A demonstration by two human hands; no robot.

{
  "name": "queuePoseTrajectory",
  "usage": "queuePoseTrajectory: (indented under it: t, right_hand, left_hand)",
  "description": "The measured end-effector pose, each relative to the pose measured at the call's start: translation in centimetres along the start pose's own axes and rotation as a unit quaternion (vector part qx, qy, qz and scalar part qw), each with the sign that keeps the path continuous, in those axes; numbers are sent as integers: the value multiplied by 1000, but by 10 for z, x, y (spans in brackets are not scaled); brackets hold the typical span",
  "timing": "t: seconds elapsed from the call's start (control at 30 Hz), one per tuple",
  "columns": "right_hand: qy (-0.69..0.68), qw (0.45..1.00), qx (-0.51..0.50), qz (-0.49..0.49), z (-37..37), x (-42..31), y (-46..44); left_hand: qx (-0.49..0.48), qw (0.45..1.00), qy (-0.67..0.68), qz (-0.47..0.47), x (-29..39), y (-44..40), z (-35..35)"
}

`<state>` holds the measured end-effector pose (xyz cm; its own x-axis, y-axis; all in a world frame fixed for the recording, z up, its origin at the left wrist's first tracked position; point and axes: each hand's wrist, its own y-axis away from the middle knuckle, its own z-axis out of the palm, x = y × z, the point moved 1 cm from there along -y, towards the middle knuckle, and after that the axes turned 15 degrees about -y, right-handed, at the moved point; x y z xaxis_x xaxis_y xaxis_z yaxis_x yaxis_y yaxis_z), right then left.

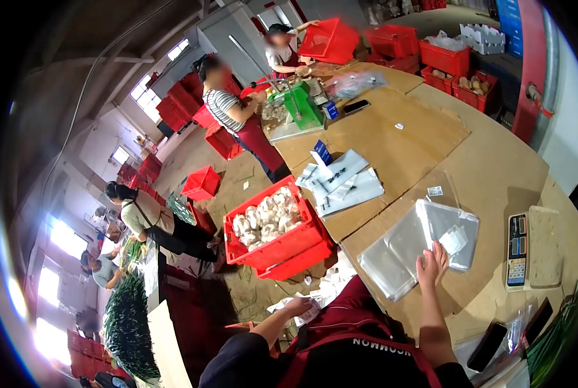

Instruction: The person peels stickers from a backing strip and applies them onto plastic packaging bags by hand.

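Note:
My right hand (431, 264) is over the near edge of the table, fingers apart, at the edge of a stack of clear plastic bags (392, 262). Just beyond its fingertips, a small pile of white labels (455, 239) lies on the bags. Low beside the table is my left hand (296, 306), its fingers curled against crumpled white paper strips (331, 284). What it grips there is too small to make out.
A red crate of white mushrooms (267, 218) stands left of the table. Printed bags (344, 184), a green scale (302, 107) and a digital scale (534, 249) rest on the tabletop. Phones (487, 346) lie near its edge. Two co-workers (227, 110) (282, 55) stand across the table.

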<state>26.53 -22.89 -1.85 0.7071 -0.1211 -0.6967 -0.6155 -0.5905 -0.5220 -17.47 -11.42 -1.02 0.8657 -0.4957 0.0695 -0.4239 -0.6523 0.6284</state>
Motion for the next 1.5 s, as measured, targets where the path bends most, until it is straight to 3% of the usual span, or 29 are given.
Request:
queuePoseTrajectory:
  t: [0.07, 0.13, 0.17, 0.2, 0.23, 0.3, 0.33, 0.37, 0.4, 0.43, 0.47, 0.5, 0.57, 0.63, 0.83, 0.93, 1.03, 1.17, 1.23, 1.3, 1.37, 1.5]
  right_hand:
    - [-1, 1000, 0, -8, -2, 4, 3]
    - [-146, 989, 2, -15, -8, 9, 7]
    - [-146, 989, 5, -14, -18, 0, 12]
    - [-124, 992, -16, -24, -38, -16, 19]
    - [-100, 994, -39, -32, -58, -28, 28]
    - [-144, 976, -162, -27, -94, -41, 61]
    - [-182, 963, -200, -14, -111, -49, 81]
    - [-218, 948, -233, 10, -128, -59, 109]
    - [-308, 918, -244, 57, -141, -74, 130]
    - [-333, 874, -308, 177, -158, -88, 151]
    - [-281, 862, -359, 223, -168, -97, 174]
    - [-231, 841, -407, 271, -173, -102, 196]
    - [-295, 741, -348, 492, -186, -107, 220]
    - [-375, 706, -301, 520, -209, -125, 205]
    - [-366, 767, -306, 430, -215, -135, 218]
    - [-381, 730, -246, 511, -223, -144, 200]
    - [-346, 737, -237, 530, -243, -154, 167]
    - [-277, 798, -262, 467, -254, -164, 115]
    - [-247, 831, -265, 423, -242, -154, 106]
    - [-258, 810, -255, 462, -227, -153, 90]
    - [-255, 809, -275, 454, -212, -140, 90]
    - [-273, 831, -328, 357, -173, -126, 76]
  left_hand:
    - [13, 1000, 14, -7, -8, 5, 5]
    - [10, 1000, 10, -17, -17, 8, 12]
    - [6, 1000, 8, -28, -19, 10, 12]
    - [72, 997, 24, -18, -27, 7, 21]
    - [70, 997, 20, -16, -26, 6, 16]
    - [158, 983, 67, -64, -13, 9, 3]
    - [152, 978, 123, -76, 13, 23, -27]
    - [201, 954, 220, -21, 6, 9, -18]
    - [250, 953, 172, 27, 8, 0, -24]
    - [267, 929, 252, 37, 31, 5, -43]
    - [227, 867, 437, 74, 30, -15, -34]
    - [240, 877, 406, 87, 62, -2, -63]
    - [177, 868, 446, 124, 86, -12, -72]
    - [156, 860, 466, 140, 132, 6, -93]
    - [83, 866, 443, 218, 152, -20, -81]
    - [92, 859, 458, 208, 159, -19, -82]
    - [105, 861, 464, 180, 159, -13, -88]
    - [143, 889, 409, 146, 148, -13, -87]
    - [176, 871, 423, 178, 143, -20, -79]
    - [113, 838, 503, 177, 149, -9, -89]
    - [110, 815, 539, 181, 144, -3, -86]
    - [256, 829, 459, 189, 139, -1, -79]
